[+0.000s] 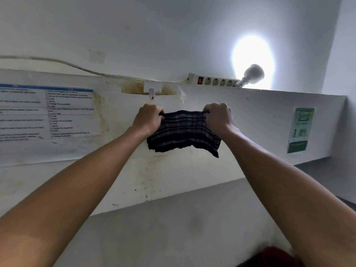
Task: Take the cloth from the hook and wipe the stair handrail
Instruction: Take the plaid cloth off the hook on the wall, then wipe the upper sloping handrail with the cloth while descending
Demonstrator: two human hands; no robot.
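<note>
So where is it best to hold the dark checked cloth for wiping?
Probably by its top edge, from above, as now: the left hand and right hand grip the upper corners of the cloth, so it hangs spread below the hook.

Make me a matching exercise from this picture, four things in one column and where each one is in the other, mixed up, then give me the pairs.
Things:
1. cloth
2. hook
3. power strip
4. green poster

Places:
A. on the wall at far right
B. stretched between the left hand and right hand
C. beside the lit lamp
D. bare, just above the left hand

Pairs: 1-B, 2-D, 3-C, 4-A
</note>
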